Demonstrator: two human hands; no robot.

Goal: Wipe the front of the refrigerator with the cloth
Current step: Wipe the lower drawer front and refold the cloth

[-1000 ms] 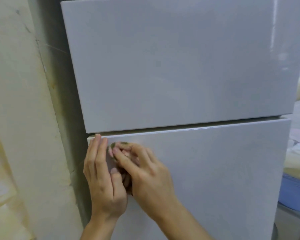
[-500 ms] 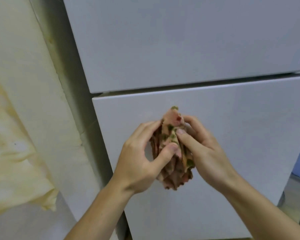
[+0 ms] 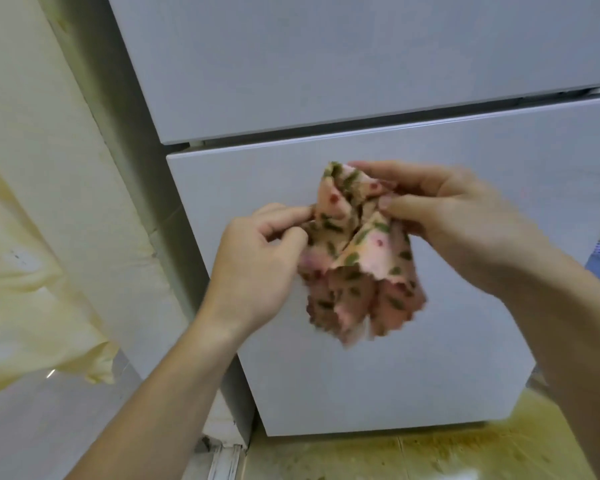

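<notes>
the cloth has come off the refrigerator and hangs bunched just in front of its lower door. your left hand and right hand each keep a pinching grip on a fold, spreading it; wiping is paused, likely for a fresh face.

Left hand and right hand pinch a crumpled cloth before the refrigerator.

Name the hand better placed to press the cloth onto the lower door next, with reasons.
Right, probably. The right hand pinches the bunched top of the floral cloth, which hangs from it before the lower refrigerator door; the left hand only pinches a side fold.
</notes>
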